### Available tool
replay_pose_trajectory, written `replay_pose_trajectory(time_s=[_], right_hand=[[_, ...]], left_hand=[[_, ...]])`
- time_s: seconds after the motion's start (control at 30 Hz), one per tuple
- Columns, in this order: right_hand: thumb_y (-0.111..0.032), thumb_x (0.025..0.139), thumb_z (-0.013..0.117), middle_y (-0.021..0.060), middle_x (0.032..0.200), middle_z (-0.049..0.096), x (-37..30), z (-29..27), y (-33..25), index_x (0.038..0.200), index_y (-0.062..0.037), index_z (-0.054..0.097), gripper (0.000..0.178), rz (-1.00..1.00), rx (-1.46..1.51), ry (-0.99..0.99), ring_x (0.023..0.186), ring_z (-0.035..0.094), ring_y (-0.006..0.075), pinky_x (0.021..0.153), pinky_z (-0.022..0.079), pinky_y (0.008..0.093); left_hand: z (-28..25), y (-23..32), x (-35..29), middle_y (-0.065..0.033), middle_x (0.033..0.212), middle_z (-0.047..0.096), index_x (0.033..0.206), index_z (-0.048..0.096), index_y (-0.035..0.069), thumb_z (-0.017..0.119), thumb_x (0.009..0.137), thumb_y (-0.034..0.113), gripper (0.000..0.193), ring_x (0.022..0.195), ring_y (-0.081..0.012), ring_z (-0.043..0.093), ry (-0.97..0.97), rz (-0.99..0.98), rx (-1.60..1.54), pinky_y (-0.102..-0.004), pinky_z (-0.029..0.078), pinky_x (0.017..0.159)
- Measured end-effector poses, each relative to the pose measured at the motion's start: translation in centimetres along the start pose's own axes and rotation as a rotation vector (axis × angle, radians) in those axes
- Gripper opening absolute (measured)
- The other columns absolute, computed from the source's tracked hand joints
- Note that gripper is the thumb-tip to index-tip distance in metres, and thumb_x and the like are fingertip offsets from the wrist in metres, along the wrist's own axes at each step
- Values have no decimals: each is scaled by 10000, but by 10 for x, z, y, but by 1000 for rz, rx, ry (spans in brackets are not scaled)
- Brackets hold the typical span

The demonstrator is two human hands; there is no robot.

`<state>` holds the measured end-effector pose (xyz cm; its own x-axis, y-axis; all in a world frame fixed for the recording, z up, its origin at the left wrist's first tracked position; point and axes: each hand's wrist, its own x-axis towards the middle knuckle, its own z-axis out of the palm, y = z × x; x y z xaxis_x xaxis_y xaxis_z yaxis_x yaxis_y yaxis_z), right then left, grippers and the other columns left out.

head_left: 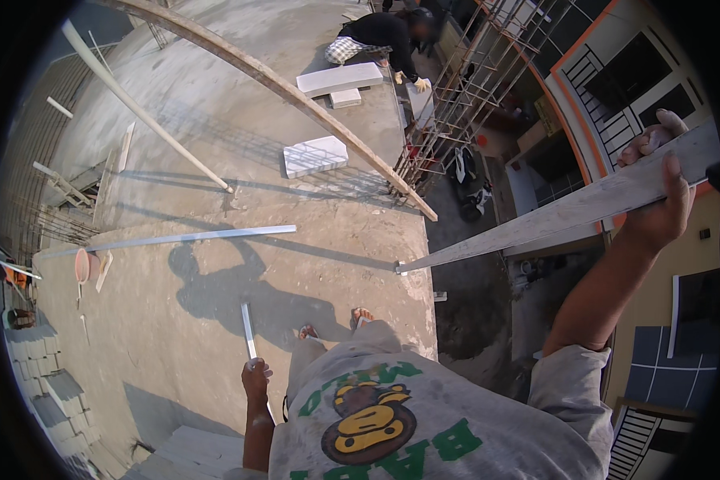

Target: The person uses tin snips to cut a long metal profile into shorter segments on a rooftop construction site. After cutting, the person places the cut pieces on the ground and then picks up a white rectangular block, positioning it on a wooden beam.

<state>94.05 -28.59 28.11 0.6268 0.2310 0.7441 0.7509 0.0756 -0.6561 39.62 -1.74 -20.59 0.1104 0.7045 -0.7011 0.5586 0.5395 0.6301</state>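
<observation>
My right hand (661, 210) is raised at the right, its fingers wrapped round a long pale wooden post (552, 214). The post slants down to its foot near the edge of the concrete floor. Low in front of me, my left hand (256, 379) is closed round a silvery metal bar (248, 326). That bar points forward over the floor, and its near end is partly hidden by my hand and body.
The concrete floor's edge (430, 296) drops to a lower passage with a motorcycle (470, 188). White blocks (316, 156), a long metal bar (224, 234) and a bucket (84, 266) lie about. A leaning timber (296, 98) stands before rebar (476, 88). A gloved person (376, 34) crouches beyond.
</observation>
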Motion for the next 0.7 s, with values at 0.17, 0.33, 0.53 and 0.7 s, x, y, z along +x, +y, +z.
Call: replay_pose_trajectory(time_s=[0.17,0.33,0.53,0.7], right_hand=[[-307,705,675,149,823,549,-6,0,6,1158,119,575,629,-15,1,-1,712,589,233,618,492,341],[-263,715,675,162,841,567,-5,6,10,1151,123,575,592,-30,39,-39,722,593,232,621,508,361],[-245,721,685,169,821,581,7,13,21,1131,116,593,555,-83,25,4,712,614,233,626,521,367],[-260,717,694,148,785,620,14,16,29,1117,97,619,541,-60,-31,21,674,644,242,634,526,356]], left_hand=[[9,-9,-14,-93,874,656,1158,577,3,601,924,263,351,677,-170,653,-13,-4,78,-277,448,537],[9,-14,-19,-94,870,657,1150,579,4,603,920,260,345,679,-176,657,-27,-19,58,-282,448,537],[10,-11,-16,-99,873,657,1158,574,-5,609,909,275,377,680,-179,658,-14,12,93,-283,450,541],[16,-7,-16,-104,911,657,1168,570,10,596,916,298,384,722,-190,658,-26,11,87,-301,459,582]])
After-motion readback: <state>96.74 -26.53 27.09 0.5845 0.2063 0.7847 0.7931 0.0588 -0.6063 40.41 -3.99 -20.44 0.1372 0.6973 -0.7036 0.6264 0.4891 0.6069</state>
